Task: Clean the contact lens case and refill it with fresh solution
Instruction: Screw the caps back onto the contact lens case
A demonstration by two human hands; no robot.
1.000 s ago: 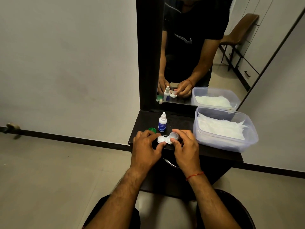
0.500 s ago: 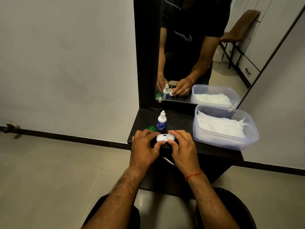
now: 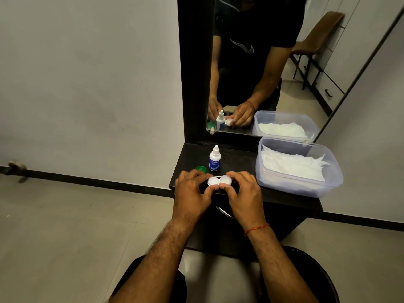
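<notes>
Over dark shelf (image 3: 240, 160), left hand (image 3: 190, 191) and right hand (image 3: 244, 193) curl, each grip pinching lens case (image 3: 219, 180).

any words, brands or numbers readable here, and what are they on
bottle: white lettering on its blue label, too small and blurred to read
shirt in the mirror: a curved swoosh mark, no letters
lens case, green cap, plastic box: no text visible
</notes>
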